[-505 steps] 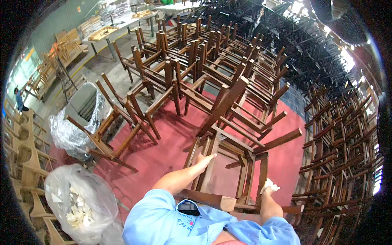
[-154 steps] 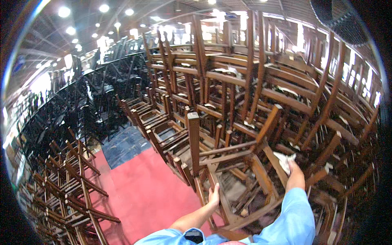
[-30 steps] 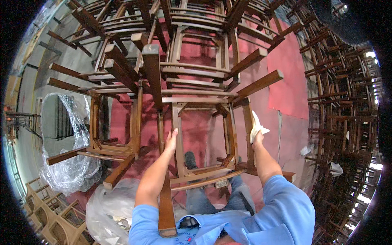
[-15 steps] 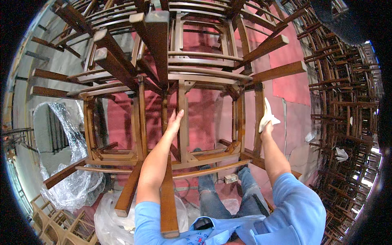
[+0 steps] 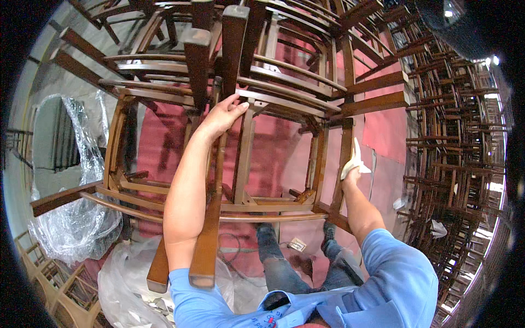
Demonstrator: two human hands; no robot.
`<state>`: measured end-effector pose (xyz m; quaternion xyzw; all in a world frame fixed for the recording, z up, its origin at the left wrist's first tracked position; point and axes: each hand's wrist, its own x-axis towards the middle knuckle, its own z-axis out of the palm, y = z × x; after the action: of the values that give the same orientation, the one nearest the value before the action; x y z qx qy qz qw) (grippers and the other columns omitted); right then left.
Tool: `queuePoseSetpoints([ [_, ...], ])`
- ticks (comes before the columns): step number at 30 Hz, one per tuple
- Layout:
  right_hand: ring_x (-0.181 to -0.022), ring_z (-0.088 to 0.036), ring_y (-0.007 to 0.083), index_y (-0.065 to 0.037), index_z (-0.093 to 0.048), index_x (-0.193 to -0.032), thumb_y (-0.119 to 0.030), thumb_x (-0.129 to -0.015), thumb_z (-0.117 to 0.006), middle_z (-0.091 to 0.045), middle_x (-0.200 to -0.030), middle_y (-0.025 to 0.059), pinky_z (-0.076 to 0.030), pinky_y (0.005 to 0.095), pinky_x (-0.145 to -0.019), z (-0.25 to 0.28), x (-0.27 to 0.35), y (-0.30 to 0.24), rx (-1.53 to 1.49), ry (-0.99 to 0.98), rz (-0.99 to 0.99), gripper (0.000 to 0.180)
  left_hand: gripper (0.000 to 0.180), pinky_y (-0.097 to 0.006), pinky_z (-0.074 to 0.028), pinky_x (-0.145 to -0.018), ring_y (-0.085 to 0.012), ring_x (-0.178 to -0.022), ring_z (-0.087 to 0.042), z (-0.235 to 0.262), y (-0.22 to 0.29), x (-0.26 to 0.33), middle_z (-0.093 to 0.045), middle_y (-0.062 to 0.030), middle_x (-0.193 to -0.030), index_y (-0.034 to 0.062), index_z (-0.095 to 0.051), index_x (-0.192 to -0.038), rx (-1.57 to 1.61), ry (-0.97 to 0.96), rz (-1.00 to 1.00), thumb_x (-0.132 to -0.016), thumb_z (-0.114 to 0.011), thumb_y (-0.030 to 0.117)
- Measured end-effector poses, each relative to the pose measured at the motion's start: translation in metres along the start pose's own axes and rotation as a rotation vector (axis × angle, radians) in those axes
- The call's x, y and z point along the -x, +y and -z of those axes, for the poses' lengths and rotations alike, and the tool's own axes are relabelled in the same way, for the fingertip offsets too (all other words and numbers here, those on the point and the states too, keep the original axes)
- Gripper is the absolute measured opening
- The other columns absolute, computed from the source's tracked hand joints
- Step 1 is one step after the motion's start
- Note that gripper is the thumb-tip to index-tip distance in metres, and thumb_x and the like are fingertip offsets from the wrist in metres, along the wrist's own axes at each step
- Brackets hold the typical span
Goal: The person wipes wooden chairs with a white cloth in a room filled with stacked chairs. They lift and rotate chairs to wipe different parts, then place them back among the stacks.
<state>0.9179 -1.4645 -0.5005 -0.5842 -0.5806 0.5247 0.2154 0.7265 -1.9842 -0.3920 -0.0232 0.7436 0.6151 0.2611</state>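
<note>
Head view: your left hand (image 5: 221, 116) is gripping the upturned wooden chair (image 5: 240, 164) rail; your right hand (image 5: 353, 174), grasping a white cloth (image 5: 355, 161), is pressing its leg.

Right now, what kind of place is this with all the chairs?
Probably a furniture workshop or warehouse. Dark wooden chair frames stand stacked in rows on a red floor, clear plastic wrap lies bunched nearby, and the right hand presses a white cloth against a chair frame.
</note>
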Motion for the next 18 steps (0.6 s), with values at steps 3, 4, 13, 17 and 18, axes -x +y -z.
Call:
queuePoseSetpoints([
  [3, -0.113, -0.058, 0.0278, 0.003, -0.051, -0.134, -0.046, -0.102, -0.042, -0.058, -0.127, 0.0128, -0.048, 0.0419, -0.094, 0.028, -0.047, 0.014, -0.024, -0.007, 0.037, 0.059, 0.077, -0.037, -0.049, -0.088, -0.0182, -0.105, -0.058, 0.026, 0.028, 0.019, -0.062, -0.0076, -0.128, 0.0131, -0.039, -0.151, 0.127, -0.130, 0.037, -0.090, -0.065, 0.053],
  [4, -0.112, -0.059, 0.0288, 0.004, -0.053, -0.131, -0.046, -0.101, -0.042, -0.060, -0.125, 0.0141, -0.048, 0.0417, -0.094, 0.023, -0.048, 0.020, 0.000, -0.006, 0.035, 0.059, 0.076, -0.037, -0.049, -0.088, -0.0182, -0.106, -0.059, 0.039, 0.025, 0.028, -0.062, -0.0069, -0.128, 0.0131, -0.039, -0.150, 0.159, -0.129, 0.081, -0.091, -0.065, 0.053],
  [13, -0.109, -0.063, 0.0352, 0.010, -0.059, -0.121, -0.045, -0.100, -0.044, -0.065, -0.119, 0.0225, -0.049, 0.0438, -0.094, 0.010, -0.047, 0.025, 0.108, 0.014, 0.041, 0.061, 0.066, -0.032, -0.049, -0.085, -0.0130, -0.102, -0.059, 0.083, 0.027, 0.067, -0.064, -0.0018, -0.120, 0.0078, -0.051, -0.142, 0.172, -0.106, 0.076, -0.091, -0.067, 0.047],
  [17, -0.110, -0.063, 0.0375, 0.011, -0.060, -0.119, -0.045, -0.099, -0.044, -0.065, -0.118, 0.0255, -0.049, 0.0454, -0.095, 0.017, -0.045, 0.018, 0.160, 0.035, 0.047, 0.062, 0.071, -0.026, -0.049, -0.076, -0.0099, -0.088, -0.057, 0.077, 0.044, 0.073, -0.065, -0.0008, -0.109, 0.0068, -0.051, -0.141, -0.027, -0.028, 0.198, -0.088, -0.070, 0.050],
  [18, -0.110, -0.063, 0.0381, 0.012, -0.060, -0.119, -0.045, -0.099, -0.044, -0.065, -0.118, 0.0262, -0.049, 0.0458, -0.095, 0.017, -0.043, 0.019, 0.176, 0.042, 0.051, 0.062, 0.073, -0.025, -0.049, -0.074, -0.0094, -0.085, -0.057, 0.081, 0.047, 0.072, -0.066, -0.0005, -0.105, 0.0063, -0.051, -0.141, -0.104, 0.022, 0.248, -0.086, -0.071, 0.051],
])
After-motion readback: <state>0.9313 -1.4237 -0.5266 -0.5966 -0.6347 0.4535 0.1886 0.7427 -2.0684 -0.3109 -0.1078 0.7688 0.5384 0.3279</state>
